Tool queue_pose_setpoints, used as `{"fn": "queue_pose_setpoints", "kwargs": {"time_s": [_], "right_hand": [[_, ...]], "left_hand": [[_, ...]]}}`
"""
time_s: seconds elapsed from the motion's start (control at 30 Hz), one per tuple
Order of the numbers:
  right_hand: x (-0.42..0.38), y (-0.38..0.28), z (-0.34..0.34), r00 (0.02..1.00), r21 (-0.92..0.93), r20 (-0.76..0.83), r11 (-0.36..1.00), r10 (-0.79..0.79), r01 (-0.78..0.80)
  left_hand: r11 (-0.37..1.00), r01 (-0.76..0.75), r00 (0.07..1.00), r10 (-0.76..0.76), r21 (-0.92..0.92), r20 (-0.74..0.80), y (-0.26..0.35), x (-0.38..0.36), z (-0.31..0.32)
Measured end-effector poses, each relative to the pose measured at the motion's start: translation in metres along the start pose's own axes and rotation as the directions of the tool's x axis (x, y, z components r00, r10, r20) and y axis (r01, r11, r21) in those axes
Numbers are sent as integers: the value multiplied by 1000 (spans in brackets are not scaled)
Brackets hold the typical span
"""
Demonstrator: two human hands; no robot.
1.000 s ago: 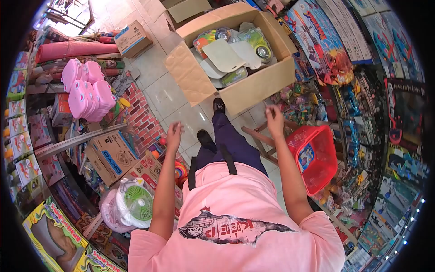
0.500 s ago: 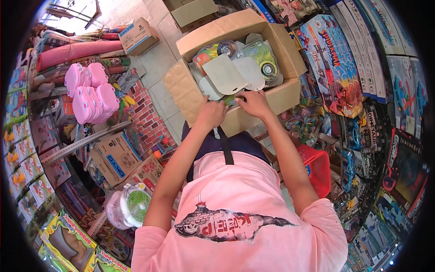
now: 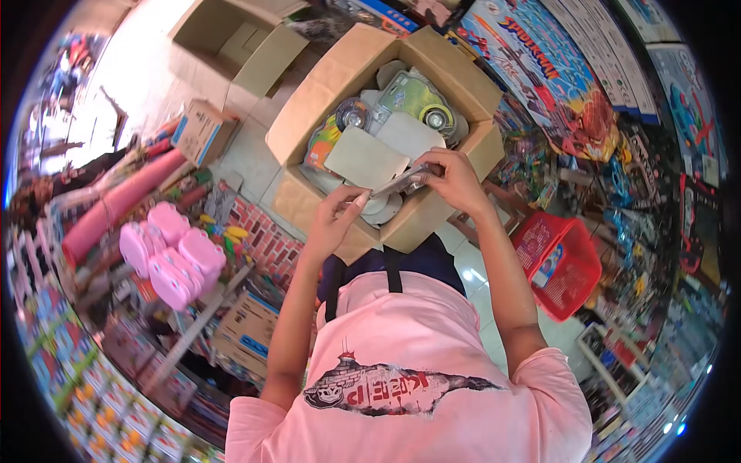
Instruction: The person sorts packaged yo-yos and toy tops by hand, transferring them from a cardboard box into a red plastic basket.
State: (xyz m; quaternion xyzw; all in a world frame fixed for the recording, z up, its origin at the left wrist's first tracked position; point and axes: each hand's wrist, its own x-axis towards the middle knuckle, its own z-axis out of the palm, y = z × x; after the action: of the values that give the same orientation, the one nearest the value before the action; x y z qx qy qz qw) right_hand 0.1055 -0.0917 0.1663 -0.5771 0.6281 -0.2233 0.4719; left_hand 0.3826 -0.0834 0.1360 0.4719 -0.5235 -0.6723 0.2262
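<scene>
Above the near side of an open cardboard box [image 3: 328,58], both my hands hold a thin blister pack [image 3: 399,180], seen nearly edge-on, so its front is hidden. My left hand [image 3: 337,221] pinches its left end between thumb and fingers. My right hand [image 3: 454,182] grips its right end, fingers curled over the top. Inside the box lie several more blister packs, among them a green one [image 3: 414,94] with a round silver part and an orange-and-green one [image 3: 321,145]. Pale card backs [image 3: 366,156] face up just beyond my hands.
Another open cardboard box [image 3: 224,38] stands on the tiled floor at upper left. Pink cases [image 3: 185,266] hang at left near a rolled pink sheet [image 3: 123,204]. At right are a red basket [image 3: 567,266] and a large Spider-Man toy package [image 3: 540,73].
My hands have lifted from the box's near inner side, bringing the blister pack up between them. The camera view has turned, showing more of the second box and red basket.
</scene>
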Motion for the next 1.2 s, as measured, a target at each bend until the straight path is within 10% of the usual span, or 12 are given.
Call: {"fn": "queue_pose_setpoints", "kwargs": {"time_s": [0.17, 0.23, 0.37, 0.43, 0.63, 0.7, 0.83, 0.9, 1.0, 1.2], "right_hand": [[-5, -20, 24, 856, -171, -424, 954, -295, 244], [-18, -37, 34, 943, 198, -324, 980, 82, -18], [-40, -57, 69, 861, 360, -403, 919, 309, -161], [-45, -56, 92, 755, 761, -498, 633, 427, 143], [-66, -56, 122, 559, 867, -493, 434, 667, 246], [-62, -62, 130, 542, 879, -476, 358, 693, 314], [-47, -13, 166, 609, 914, -404, 276, 682, 297], [-38, 3, 176, 597, 890, -454, 306, 662, 337], [-28, -11, 179, 330, 677, -721, 721, 610, 147], [-15, -26, 182, 206, 561, -782, 808, 589, -182]], "left_hand": [[992, -108, 978, 117, -64, 170, 22, 41, -47], [984, -144, 950, 167, -107, 262, 25, 56, -59], [988, -103, 888, 143, -114, 438, 33, 68, -68], [1000, 11, 817, -7, -4, 576, 43, 65, -69], [955, 231, 549, -285, 185, 786, 52, 76, -59], [917, 157, 575, -386, 366, 722, 50, 86, -56], [962, 210, 752, -274, 175, 600, 28, 102, -55], [961, 217, 774, -277, 172, 570, 21, 115, -59], [948, 132, 835, -263, 289, 484, 32, 126, -64], [935, 189, 774, -331, 301, 540, 22, 159, -74]]}}
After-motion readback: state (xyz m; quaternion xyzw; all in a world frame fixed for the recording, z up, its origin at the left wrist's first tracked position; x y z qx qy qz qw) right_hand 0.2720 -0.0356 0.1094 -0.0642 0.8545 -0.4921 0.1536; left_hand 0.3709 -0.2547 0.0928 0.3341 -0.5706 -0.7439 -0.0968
